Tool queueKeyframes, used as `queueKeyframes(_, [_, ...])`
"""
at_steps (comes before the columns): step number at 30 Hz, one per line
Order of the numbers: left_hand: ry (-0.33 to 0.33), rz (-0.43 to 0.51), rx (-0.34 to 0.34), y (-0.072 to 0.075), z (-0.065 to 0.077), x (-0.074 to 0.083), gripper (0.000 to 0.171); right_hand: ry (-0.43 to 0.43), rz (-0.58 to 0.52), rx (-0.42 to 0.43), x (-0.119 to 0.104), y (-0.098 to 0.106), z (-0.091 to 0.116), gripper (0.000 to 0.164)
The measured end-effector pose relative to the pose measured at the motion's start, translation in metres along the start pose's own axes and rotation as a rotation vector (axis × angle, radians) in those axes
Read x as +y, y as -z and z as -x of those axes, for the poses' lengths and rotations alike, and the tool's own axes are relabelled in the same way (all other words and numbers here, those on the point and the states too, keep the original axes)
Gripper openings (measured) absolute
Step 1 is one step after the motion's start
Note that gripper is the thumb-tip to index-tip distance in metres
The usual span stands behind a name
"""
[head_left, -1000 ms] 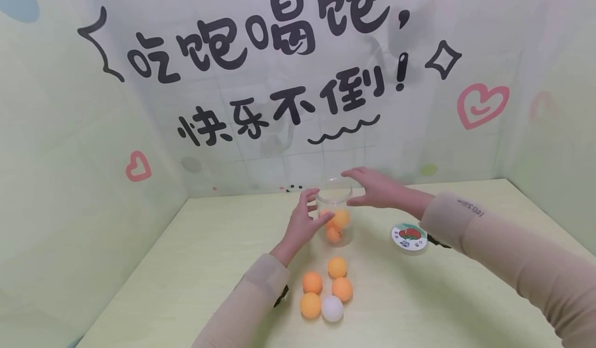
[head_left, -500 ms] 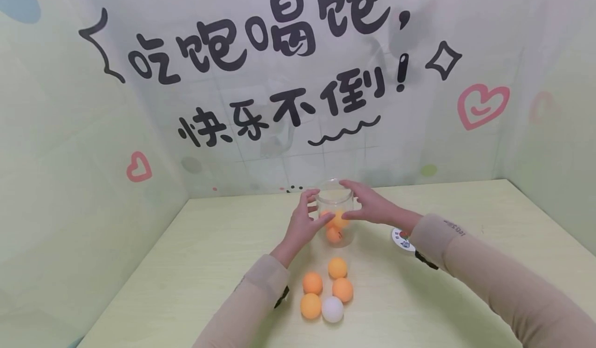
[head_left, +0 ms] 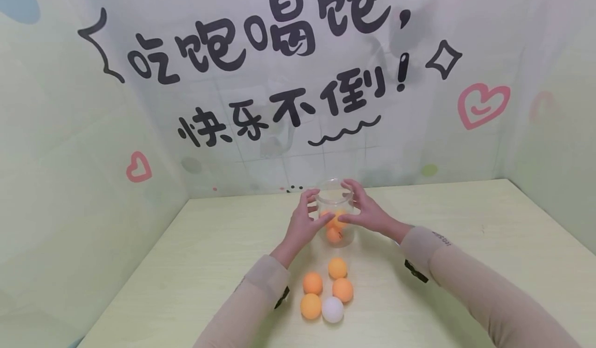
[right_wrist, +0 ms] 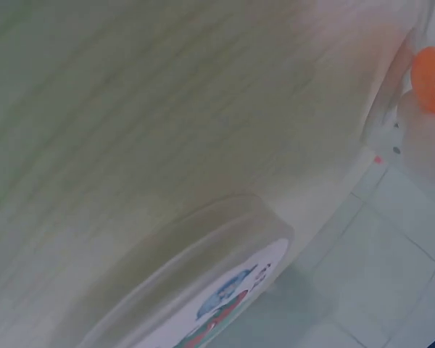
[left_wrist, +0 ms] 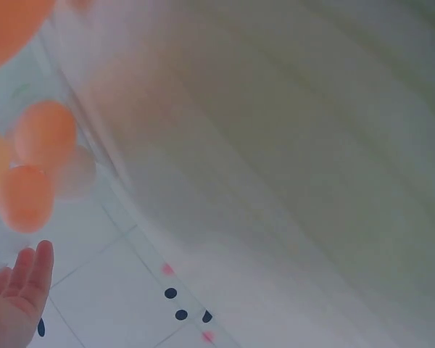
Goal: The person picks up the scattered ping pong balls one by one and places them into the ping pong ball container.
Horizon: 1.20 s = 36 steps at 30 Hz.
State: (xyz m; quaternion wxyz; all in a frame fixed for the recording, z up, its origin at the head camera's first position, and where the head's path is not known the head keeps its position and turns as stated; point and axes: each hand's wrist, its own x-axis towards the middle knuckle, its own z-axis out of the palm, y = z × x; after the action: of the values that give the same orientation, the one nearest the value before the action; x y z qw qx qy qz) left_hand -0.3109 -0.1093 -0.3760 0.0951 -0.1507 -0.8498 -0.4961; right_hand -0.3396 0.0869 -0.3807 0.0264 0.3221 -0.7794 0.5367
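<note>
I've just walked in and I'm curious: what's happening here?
A person's left hand and right hand hold a clear jar from both sides. It stands upright with several orange balls inside. On the table in front of it lie four more orange balls and a white ball; a round lid lies to the right.

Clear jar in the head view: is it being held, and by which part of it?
Yes: the left hand and right hand hold the clear jar from opposite sides, around its upper part.

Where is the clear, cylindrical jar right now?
In the head view, the clear, cylindrical jar stands upright just right of centre, toward the back of the pale table, between the left hand and right hand, behind the loose orange and white balls.
</note>
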Motion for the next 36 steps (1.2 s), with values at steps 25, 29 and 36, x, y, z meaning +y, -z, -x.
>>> queueKeyframes(25, [-0.094, -0.084, -0.079, 0.022, 0.009, 0.0, 0.073, 0.049, -0.029, 0.069, -0.026, -0.01, 0.007, 0.079])
queueKeyframes(29, [-0.074, -0.101, -0.082, 0.028, 0.017, 0.003, 0.073, 0.062, -0.03, 0.077, -0.027, -0.011, 0.009, 0.078])
queueKeyframes(36, [0.141, -0.265, -0.336, 0.04, 0.048, 0.012, 0.055, 0.066, -0.021, 0.09, -0.028, -0.013, 0.012, 0.077])
